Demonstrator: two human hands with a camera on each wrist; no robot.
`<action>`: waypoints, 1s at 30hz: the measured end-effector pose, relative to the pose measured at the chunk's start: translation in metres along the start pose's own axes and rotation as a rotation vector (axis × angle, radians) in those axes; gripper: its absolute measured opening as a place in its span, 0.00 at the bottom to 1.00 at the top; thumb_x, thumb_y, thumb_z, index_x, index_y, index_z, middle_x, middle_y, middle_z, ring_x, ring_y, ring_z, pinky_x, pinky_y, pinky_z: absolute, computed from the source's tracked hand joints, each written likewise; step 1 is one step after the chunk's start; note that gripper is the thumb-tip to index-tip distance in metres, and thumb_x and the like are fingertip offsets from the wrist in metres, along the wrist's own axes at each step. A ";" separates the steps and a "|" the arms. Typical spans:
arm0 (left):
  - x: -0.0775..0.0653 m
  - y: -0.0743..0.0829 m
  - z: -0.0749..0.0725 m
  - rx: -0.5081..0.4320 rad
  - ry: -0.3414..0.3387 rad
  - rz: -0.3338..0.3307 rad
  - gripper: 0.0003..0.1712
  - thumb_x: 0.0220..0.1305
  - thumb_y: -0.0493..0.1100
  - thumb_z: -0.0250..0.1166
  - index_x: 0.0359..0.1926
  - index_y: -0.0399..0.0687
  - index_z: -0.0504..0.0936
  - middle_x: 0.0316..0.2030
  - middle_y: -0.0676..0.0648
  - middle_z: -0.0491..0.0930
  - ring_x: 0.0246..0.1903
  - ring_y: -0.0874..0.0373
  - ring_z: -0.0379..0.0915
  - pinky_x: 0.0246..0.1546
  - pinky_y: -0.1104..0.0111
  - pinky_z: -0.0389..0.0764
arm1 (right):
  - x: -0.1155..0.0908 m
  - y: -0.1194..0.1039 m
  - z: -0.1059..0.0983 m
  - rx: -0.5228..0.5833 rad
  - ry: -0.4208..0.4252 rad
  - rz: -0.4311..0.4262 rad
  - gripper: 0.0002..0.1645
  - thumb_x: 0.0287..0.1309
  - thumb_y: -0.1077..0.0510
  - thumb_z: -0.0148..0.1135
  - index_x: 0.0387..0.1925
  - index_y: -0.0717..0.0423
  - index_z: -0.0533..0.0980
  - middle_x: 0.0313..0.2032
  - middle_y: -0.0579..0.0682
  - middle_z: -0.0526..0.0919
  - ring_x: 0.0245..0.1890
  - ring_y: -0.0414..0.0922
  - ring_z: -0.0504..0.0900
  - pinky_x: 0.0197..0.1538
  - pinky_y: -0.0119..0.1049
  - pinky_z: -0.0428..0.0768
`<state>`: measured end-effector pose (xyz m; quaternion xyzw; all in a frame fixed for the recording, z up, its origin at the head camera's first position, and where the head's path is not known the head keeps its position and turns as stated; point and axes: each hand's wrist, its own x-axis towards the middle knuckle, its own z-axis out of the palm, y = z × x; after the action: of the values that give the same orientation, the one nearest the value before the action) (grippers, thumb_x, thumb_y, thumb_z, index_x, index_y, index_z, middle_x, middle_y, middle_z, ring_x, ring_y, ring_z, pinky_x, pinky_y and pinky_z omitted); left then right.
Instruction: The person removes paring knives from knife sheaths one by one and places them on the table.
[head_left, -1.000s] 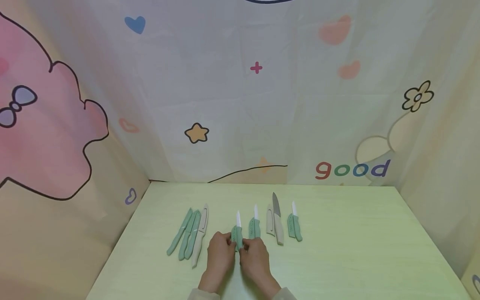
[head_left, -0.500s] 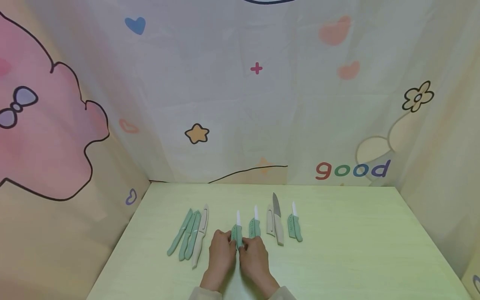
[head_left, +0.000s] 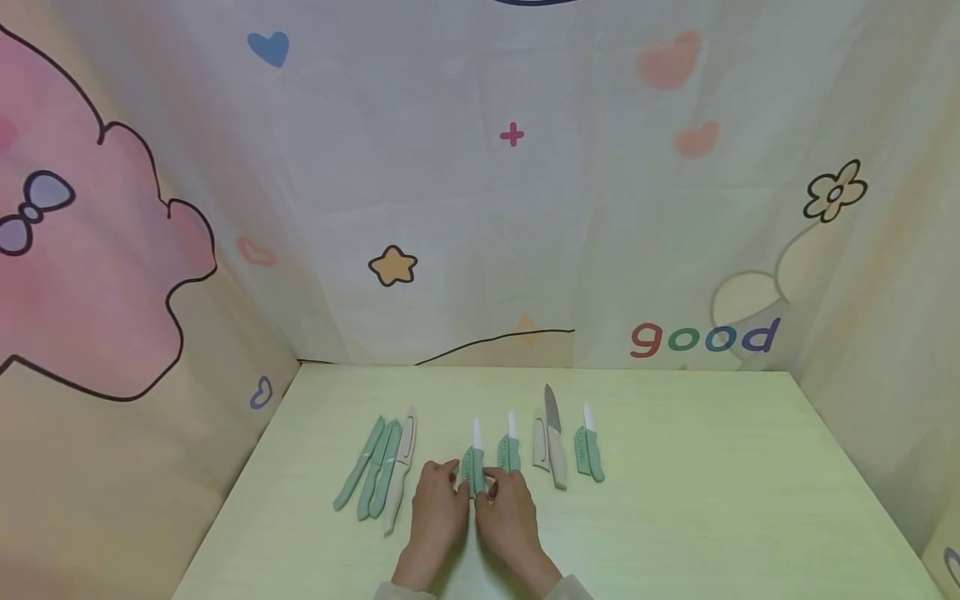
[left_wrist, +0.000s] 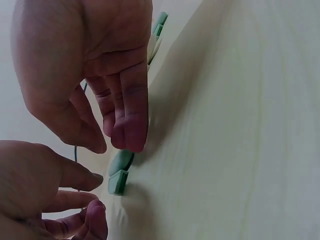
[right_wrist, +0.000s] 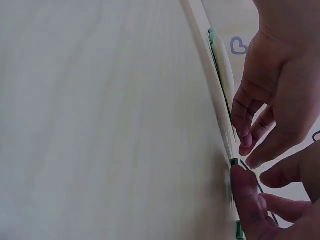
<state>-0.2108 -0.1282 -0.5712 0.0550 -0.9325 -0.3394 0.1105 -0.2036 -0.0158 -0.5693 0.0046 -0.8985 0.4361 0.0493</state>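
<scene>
A small green-handled knife (head_left: 478, 473) with a white blade lies beside its green sheath (head_left: 468, 468), between my two hands. My left hand (head_left: 441, 507) is at the sheath's left, its fingers loosely bent and the thumb apart from the fingertips. On the other side, my right hand (head_left: 507, 510) is by the knife's handle, with thumb and index finger parted. In the left wrist view, green pieces (left_wrist: 119, 181) lie on the table by the fingertips, and neither hand encloses them. A similar knife (head_left: 513, 454) with its sheath lies just beyond my right hand.
Several sheathed knives (head_left: 378, 475) lie at the left, one of them beige (head_left: 397, 483). To the right are a beige-handled knife (head_left: 557, 454) with a grey blade, its beige sheath (head_left: 541, 442), and another green knife (head_left: 593, 454) beside its sheath. A printed curtain (head_left: 480, 208) hangs behind the table.
The fingers of both hands have loosened and parted from the small green knife and its sheath, which stay side by side. My left hand has shifted slightly left.
</scene>
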 end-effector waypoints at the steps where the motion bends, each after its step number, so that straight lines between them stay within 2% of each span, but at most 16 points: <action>1: -0.001 0.000 -0.002 -0.004 0.003 -0.005 0.21 0.57 0.37 0.67 0.51 0.33 0.80 0.33 0.45 0.73 0.29 0.57 0.68 0.26 0.64 0.76 | 0.000 0.000 0.000 0.016 0.002 -0.002 0.20 0.52 0.64 0.61 0.50 0.60 0.79 0.28 0.46 0.71 0.25 0.41 0.67 0.25 0.33 0.69; 2: -0.001 0.000 -0.004 -0.002 0.009 -0.005 0.20 0.56 0.37 0.68 0.51 0.33 0.80 0.34 0.45 0.74 0.29 0.57 0.69 0.27 0.63 0.77 | -0.001 0.000 0.000 0.033 0.001 -0.006 0.20 0.52 0.64 0.61 0.49 0.60 0.80 0.28 0.46 0.71 0.26 0.40 0.67 0.25 0.32 0.69; 6: -0.003 -0.003 -0.012 0.000 0.022 -0.025 0.20 0.55 0.37 0.67 0.50 0.35 0.81 0.35 0.45 0.75 0.31 0.56 0.71 0.30 0.61 0.78 | -0.002 -0.004 -0.001 0.219 -0.062 -0.007 0.19 0.54 0.67 0.56 0.49 0.60 0.79 0.30 0.49 0.74 0.18 0.38 0.75 0.21 0.31 0.78; 9: -0.004 -0.007 -0.019 -0.002 0.029 -0.036 0.21 0.56 0.38 0.68 0.51 0.36 0.81 0.36 0.45 0.75 0.31 0.57 0.72 0.30 0.62 0.78 | -0.005 -0.008 -0.002 0.377 -0.132 0.013 0.19 0.56 0.68 0.54 0.50 0.63 0.78 0.32 0.54 0.74 0.13 0.42 0.78 0.16 0.33 0.81; 14: -0.009 -0.014 -0.031 0.008 0.051 -0.036 0.22 0.56 0.39 0.68 0.52 0.36 0.80 0.38 0.44 0.76 0.33 0.55 0.73 0.30 0.60 0.78 | -0.008 -0.014 -0.003 0.512 -0.224 0.039 0.17 0.59 0.68 0.55 0.50 0.65 0.78 0.33 0.56 0.77 0.17 0.45 0.80 0.20 0.36 0.85; 18: -0.012 -0.020 -0.039 0.028 0.077 -0.052 0.23 0.55 0.39 0.68 0.53 0.36 0.80 0.40 0.42 0.76 0.39 0.48 0.73 0.35 0.53 0.79 | -0.010 -0.019 -0.001 0.642 -0.315 0.075 0.18 0.59 0.69 0.55 0.50 0.67 0.77 0.33 0.61 0.79 0.20 0.48 0.82 0.25 0.39 0.87; 23: -0.016 -0.030 -0.047 0.061 0.118 -0.099 0.26 0.55 0.41 0.68 0.56 0.37 0.78 0.47 0.37 0.73 0.45 0.40 0.68 0.42 0.46 0.77 | -0.011 -0.024 0.006 0.801 -0.393 0.121 0.19 0.58 0.72 0.55 0.52 0.73 0.74 0.37 0.66 0.80 0.30 0.54 0.83 0.33 0.44 0.88; 26: -0.019 -0.034 -0.052 0.088 0.132 -0.109 0.29 0.55 0.42 0.68 0.58 0.36 0.76 0.51 0.35 0.72 0.46 0.38 0.66 0.44 0.45 0.75 | -0.011 -0.025 0.012 0.851 -0.422 0.134 0.21 0.57 0.73 0.56 0.54 0.75 0.72 0.41 0.69 0.80 0.37 0.57 0.83 0.39 0.46 0.87; 30: -0.022 -0.037 -0.056 0.098 0.126 -0.112 0.31 0.56 0.41 0.67 0.60 0.34 0.74 0.53 0.32 0.71 0.46 0.37 0.66 0.44 0.46 0.74 | -0.011 -0.026 0.020 0.858 -0.468 0.121 0.26 0.55 0.73 0.57 0.58 0.76 0.69 0.48 0.71 0.79 0.45 0.57 0.80 0.48 0.47 0.84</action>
<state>-0.1753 -0.1875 -0.5571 0.1338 -0.9347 -0.2947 0.1471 -0.1927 -0.0478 -0.5617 0.0702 -0.6235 0.7563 -0.1854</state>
